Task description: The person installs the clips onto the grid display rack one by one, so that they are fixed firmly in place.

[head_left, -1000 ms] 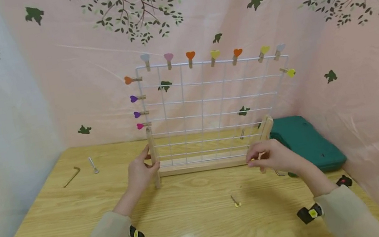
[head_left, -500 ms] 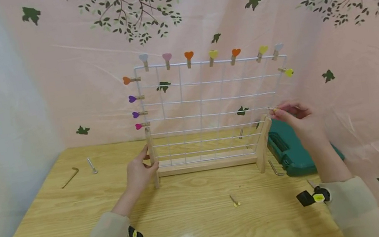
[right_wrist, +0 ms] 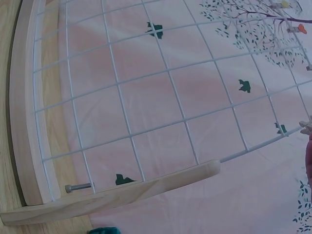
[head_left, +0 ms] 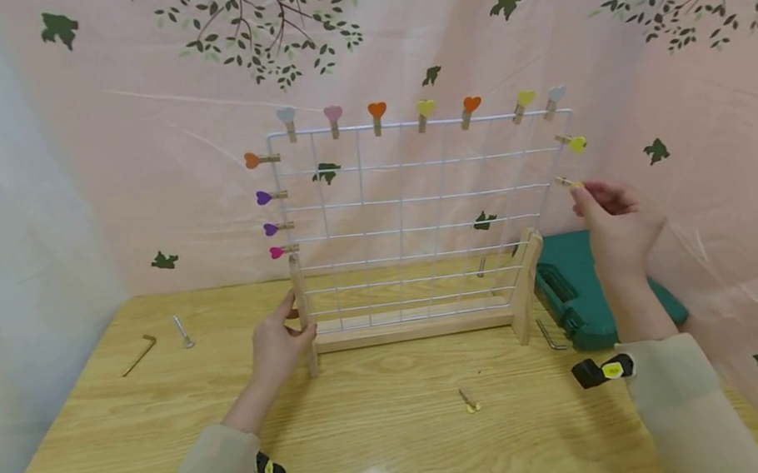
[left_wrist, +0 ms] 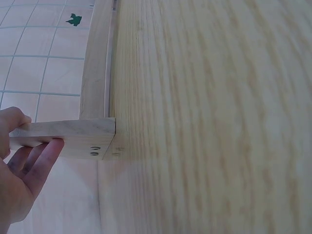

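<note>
A white wire grid [head_left: 397,125] stands upright in a wooden stand [head_left: 411,333]. Heart-topped clothespins line its top edge and left side, and a yellow one [head_left: 577,144] sits high on the right side. My left hand [head_left: 276,343] grips the stand's left post [left_wrist: 92,127], thumb on one face and fingers on the other. Between thumb and forefinger, my right hand [head_left: 616,224] pinches another yellow heart clothespin [head_left: 565,182], its wooden tip right at the grid's right edge, below the fixed one. Only a sliver of the right fingers [right_wrist: 309,156] shows in the right wrist view.
A loose yellow clothespin [head_left: 470,401] lies on the wooden table [head_left: 417,450] in front of the stand. Left are a hex key [head_left: 139,355] and a bolt [head_left: 183,332]. Another bolt [head_left: 481,267] lies behind the grid; a green case [head_left: 589,288] and second hex key [head_left: 551,336] are right.
My right hand has risen from beside the stand's lower right end to the grid's right edge, carrying the clothespin. The left hand keeps its grip on the post.
</note>
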Available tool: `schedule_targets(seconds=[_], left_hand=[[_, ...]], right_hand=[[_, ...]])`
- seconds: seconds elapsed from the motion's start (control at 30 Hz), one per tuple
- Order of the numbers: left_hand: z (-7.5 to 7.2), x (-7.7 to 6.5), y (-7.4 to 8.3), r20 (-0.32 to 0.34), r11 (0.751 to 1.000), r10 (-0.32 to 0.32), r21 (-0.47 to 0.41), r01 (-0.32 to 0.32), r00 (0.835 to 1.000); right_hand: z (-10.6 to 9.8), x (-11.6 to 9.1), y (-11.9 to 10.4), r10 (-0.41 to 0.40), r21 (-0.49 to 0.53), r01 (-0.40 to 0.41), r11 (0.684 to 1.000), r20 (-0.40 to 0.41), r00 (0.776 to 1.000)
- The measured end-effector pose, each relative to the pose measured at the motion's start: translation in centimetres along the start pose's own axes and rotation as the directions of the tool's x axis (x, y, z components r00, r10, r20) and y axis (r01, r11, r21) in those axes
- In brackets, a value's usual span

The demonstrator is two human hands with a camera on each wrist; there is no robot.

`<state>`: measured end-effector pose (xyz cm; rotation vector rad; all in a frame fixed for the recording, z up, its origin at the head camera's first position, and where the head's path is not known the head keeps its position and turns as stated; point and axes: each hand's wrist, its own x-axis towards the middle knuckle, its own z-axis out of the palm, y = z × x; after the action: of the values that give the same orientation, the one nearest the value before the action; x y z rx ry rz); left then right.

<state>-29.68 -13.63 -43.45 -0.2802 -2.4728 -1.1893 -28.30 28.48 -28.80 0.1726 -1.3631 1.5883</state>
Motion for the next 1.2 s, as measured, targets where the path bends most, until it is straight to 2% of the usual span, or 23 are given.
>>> schedule_targets(seconds=[0.37, 0.67, 0.8, 0.97, 1.07, 1.13, 1.2], left_hand=[[0.1, -0.1, -0.1, -0.004, 1.0, -0.005, 0.012, 0.005, 1.0], [0.0, -0.1, 0.0, -0.011, 1.0, 0.0, 0.011, 0.0, 1.0], [0.0, -0.1, 0.0, -0.013, 1.0, 0.006, 0.012, -0.006, 1.0], [0.0, -0.1, 0.1, -0.014, 1.0, 0.012, 0.015, -0.012, 1.0], [0.0, -0.2, 0.1, -0.015, 1.0, 0.019, 0.013, -0.019, 1.0], [0.0, -0.2, 0.2, -0.018, 1.0, 0.023, 0.014, -0.023, 1.0], [0.0, -0.2, 0.2, -0.02, 1.0, 0.024, 0.015, -0.024, 1.0]], right_hand=[[1.0, 0.9, 1.1, -0.021, 0.052, 0.02, 0.998, 0.029, 0.999], [1.3, 1.1, 1.8, -0.058, 0.023, 0.057, 0.998, 0.038, 0.998], [1.2, 1.1, 1.8, -0.039, 0.014, 0.039, 0.999, 0.038, 0.999], [0.8, 0.9, 1.1, 0.01, -0.097, -0.007, 0.995, 0.037, 0.999], [0.6, 0.3, 0.1, -0.013, -0.181, 0.022, 0.983, 0.053, 0.998], [0.7, -0.5, -0.8, -0.035, -0.24, 0.057, 0.969, 0.097, 0.995], [0.8, -1.6, -1.9, -0.025, -0.281, 0.074, 0.957, 0.177, 0.984]])
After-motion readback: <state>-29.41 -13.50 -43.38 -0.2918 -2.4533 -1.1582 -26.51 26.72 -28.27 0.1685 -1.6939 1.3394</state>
